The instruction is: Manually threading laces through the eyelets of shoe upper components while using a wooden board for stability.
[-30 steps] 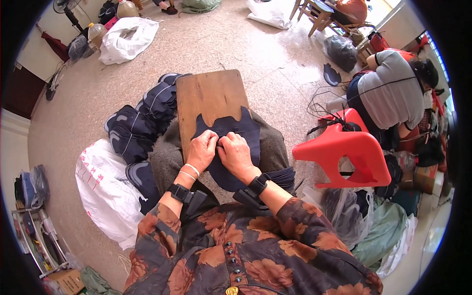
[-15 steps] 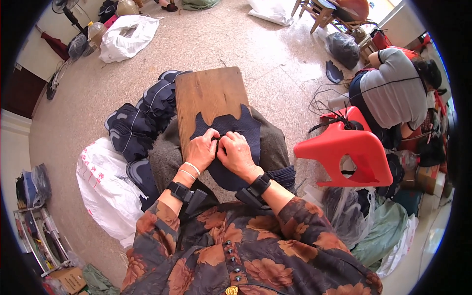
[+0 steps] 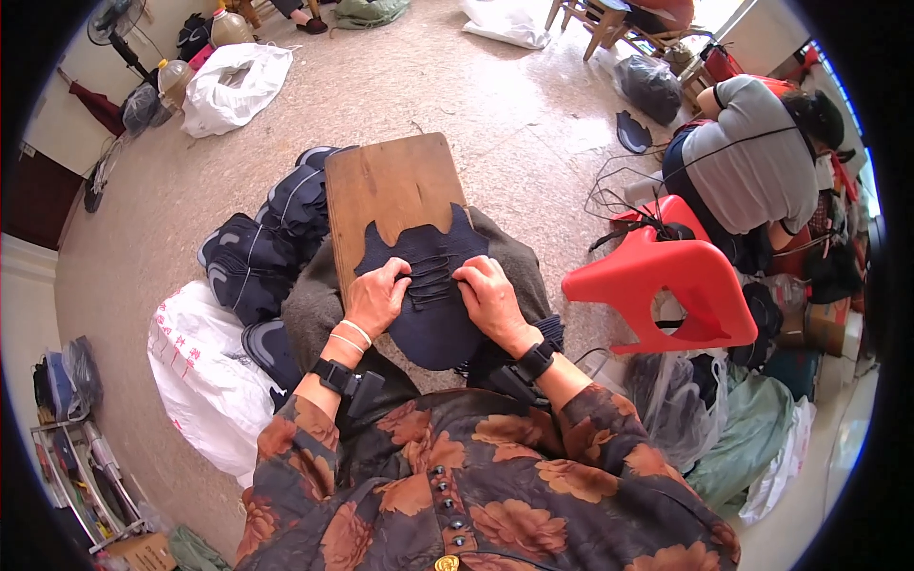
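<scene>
A dark navy shoe upper (image 3: 436,333) lies flat, its far end on a wooden board (image 3: 395,181) that slopes up from my lap. Black laces (image 3: 429,277) run in several rows across its middle. At the left side of the rows, my left hand (image 3: 376,297) is closed in a pinch on the lace. My right hand (image 3: 493,300) pinches at the right side of the same rows. The fingertips hide the exact ends of the lace. Beside my right knee sits a stack of dark pieces (image 3: 550,331), partly behind my wrist.
Tied bundles of dark shoe uppers (image 3: 252,262) lie left of my legs, near a white sack (image 3: 205,366). A red plastic stool (image 3: 657,285) stands on the right, with a bent-over person (image 3: 752,152) beyond it. Plastic bags (image 3: 671,400) lie below the stool.
My hands were together over the middle of the shoe upper; they have moved apart, one to each side. The laced rows between them now show. The whole view has shifted slightly.
</scene>
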Tool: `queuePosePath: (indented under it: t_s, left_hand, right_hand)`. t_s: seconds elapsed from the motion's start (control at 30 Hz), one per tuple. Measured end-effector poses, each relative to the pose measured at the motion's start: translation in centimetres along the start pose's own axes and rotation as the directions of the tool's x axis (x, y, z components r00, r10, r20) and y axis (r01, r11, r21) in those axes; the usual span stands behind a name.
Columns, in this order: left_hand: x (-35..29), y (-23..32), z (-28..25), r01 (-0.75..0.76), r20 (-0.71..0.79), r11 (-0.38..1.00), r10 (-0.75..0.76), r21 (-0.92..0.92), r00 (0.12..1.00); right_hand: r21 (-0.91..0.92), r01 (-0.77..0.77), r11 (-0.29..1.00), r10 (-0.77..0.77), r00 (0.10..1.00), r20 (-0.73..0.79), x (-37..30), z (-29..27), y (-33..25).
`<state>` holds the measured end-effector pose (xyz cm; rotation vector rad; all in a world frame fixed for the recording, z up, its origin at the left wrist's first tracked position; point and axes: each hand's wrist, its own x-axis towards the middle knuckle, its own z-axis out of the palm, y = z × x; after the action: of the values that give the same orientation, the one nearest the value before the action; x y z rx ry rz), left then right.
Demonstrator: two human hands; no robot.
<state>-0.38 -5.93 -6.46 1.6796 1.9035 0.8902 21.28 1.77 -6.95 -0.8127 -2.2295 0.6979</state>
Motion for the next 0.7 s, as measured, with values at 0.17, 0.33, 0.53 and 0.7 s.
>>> queuePosePath:
  t_s: [0.17,0.33,0.53,0.7]
  left_hand:
    - [0.0,0.2,0.5,-0.044,-0.068,0.996,0.049,0.079,0.996]
    - [-0.4,-0.2,0.3,-0.094,-0.106,0.995,0.098,0.04,0.99]
    - [-0.1,0.1,-0.3,-0.113,-0.026,0.991,0.115,0.071,0.993]
    - [0.0,0.6,-0.8,0.032,0.092,0.992,-0.043,0.118,0.995]
  right_hand:
    - [0.001,0.006,1.0,-0.006,0.999,-0.039,-0.9,-0.2,0.0]
    - [-0.011,-0.024,1.0,0.024,1.0,-0.003,-0.4,-0.3,-0.5]
    - [-0.013,0.078,0.997,-0.076,0.991,0.112,0.6,-0.6,0.3]
    - [-0.012,0.117,0.993,-0.111,0.97,0.216,1.3,-0.6,0.6]
